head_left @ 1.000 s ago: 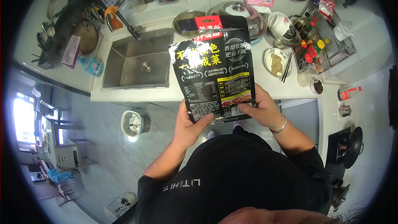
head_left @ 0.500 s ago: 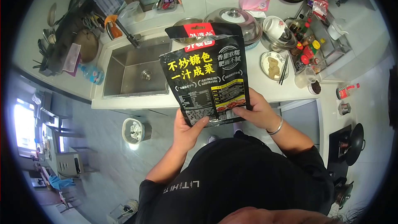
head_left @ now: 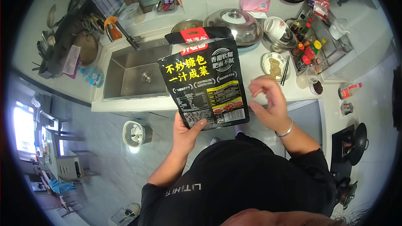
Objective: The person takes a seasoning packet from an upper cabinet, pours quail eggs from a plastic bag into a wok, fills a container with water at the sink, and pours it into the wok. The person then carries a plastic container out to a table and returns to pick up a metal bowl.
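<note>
Our left hand point(head_left: 187, 136) has its fingers closed on the lower left corner of the black pouch point(head_left: 205, 79), thumb flat on the printed side and the other fingers hidden behind. Our right hand point(head_left: 270, 104) is off the pouch, just beside its lower right edge, its fingers loosely curled and apart from the thumb, with nothing in them; a silver bracelet point(head_left: 285, 128) circles that wrist. We have the pouch in front of us, its top leaning left, with yellow and white lettering, a red patch near the top and a barcode low on the right. Past it, on the pale worktop point(head_left: 251, 97), the sink point(head_left: 134, 73) lies to the left, partly covered by the pouch in our view. Beyond the pouch sits a pan with a domed lid point(head_left: 238, 27). To the right we see a plate point(head_left: 264, 63) holding pale yellowish pieces point(head_left: 275, 68), with dark chopsticks point(head_left: 286, 71) at its right side, and near them a clear container point(head_left: 302, 80) and a small bowl point(head_left: 317, 92) of something dark. Down on the floor point(head_left: 106, 152), to our left, stands a bin point(head_left: 127, 134).
</note>
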`<state>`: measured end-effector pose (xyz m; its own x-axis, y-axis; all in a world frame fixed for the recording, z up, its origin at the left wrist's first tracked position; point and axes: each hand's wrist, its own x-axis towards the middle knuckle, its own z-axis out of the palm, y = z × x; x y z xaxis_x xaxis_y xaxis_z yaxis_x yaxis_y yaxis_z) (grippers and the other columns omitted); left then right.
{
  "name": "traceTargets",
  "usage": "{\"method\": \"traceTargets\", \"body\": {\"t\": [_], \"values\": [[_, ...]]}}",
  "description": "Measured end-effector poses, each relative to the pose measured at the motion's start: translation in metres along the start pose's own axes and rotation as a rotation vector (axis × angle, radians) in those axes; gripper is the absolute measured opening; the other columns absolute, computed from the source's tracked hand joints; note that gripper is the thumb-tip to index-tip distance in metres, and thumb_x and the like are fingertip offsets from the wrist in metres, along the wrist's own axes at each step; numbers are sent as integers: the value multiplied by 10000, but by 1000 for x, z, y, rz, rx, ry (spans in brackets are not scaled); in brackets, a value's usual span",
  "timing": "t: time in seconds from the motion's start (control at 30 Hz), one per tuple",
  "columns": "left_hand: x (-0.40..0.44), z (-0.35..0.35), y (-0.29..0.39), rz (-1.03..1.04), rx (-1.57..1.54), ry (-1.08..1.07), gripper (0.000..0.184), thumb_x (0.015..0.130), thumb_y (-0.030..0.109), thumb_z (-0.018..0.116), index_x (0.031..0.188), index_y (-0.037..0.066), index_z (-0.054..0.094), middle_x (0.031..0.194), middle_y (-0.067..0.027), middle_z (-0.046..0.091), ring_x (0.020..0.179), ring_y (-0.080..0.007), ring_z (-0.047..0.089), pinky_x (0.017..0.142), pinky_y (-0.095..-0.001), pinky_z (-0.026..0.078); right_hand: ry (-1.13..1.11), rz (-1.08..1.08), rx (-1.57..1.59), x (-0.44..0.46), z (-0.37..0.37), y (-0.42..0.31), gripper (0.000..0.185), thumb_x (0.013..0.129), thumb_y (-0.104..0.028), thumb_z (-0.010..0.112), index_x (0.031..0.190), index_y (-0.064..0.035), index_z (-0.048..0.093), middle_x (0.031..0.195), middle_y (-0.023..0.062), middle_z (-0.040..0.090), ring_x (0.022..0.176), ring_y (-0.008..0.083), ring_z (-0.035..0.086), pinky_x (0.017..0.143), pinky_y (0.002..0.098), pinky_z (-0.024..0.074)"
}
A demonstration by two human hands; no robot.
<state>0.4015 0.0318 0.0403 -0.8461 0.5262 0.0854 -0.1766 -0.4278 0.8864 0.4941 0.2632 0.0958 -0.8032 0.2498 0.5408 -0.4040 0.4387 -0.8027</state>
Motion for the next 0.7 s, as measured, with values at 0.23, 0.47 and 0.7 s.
{"method": "traceTargets", "body": {"t": [0.23, 0.47, 0.7], "values": [[1, 3, -2, -100, -48, 22, 475, 839, -82, 660, 1254, 44, 466, 1152, -66, 615, 1035, -148, 606, 905, -319, 510, -729, -674, -252, 8, 71, -55, 90, 812, -166, 587, 854, -86, 582, 886, 56, 535, 875, 228, 525, 817, 379, 422], [5, 9, -2, 7, -62, -60, 509, 830, -79, 671, 1275, 46, 457, 1194, -81, 596, 1074, -176, 598, 913, -335, 517, -680, -806, -379, 8, 120, -48, 130, 812, -192, 533, 774, -73, 570, 842, 46, 503, 859, 208, 500, 821, 329, 398], [3, 3, -4, 13, -22, -43, 513, 826, -123, 639, 1273, 60, 468, 1191, -84, 592, 1074, -175, 593, 901, -334, 528, -625, -802, -352, 13, 123, -47, 145, 812, -198, 525, 794, -68, 587, 861, 41, 506, 866, 196, 488, 801, 306, 379]]}}
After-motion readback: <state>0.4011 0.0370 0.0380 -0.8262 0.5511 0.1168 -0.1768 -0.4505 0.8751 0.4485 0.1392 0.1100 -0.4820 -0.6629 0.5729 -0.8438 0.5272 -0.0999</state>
